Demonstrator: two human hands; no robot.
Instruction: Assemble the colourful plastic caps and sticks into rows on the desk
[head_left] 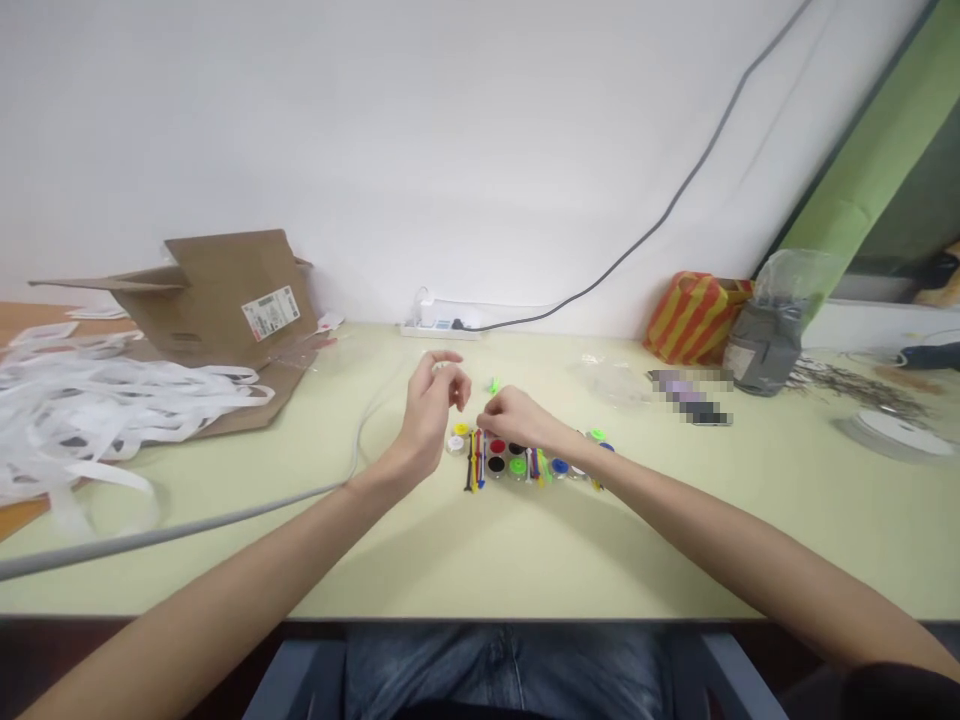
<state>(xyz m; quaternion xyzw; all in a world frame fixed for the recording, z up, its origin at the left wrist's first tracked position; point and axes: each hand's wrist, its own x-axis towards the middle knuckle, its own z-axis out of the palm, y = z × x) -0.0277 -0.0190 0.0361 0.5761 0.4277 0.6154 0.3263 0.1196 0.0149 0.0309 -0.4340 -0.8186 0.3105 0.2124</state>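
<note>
A cluster of small round paint pots (517, 458) in red, black, green, blue and yellow lies on the pale green table (480, 560), with several thin coloured sticks (475, 462) beside it. My right hand (514, 414) rests over the pots' far edge, fingers pinched together on something too small to name. My left hand (433, 404) hovers just left of it, raised off the table, fingers curled with the thumb and forefinger close. A small green piece (493, 385) lies just beyond both hands.
A grey cable (225, 520) curves across the table's left. An open cardboard box (225, 290) and a heap of white strips (90, 400) sit far left. A power strip (442, 325) is at the wall. Bags (694, 315) and clutter fill the right.
</note>
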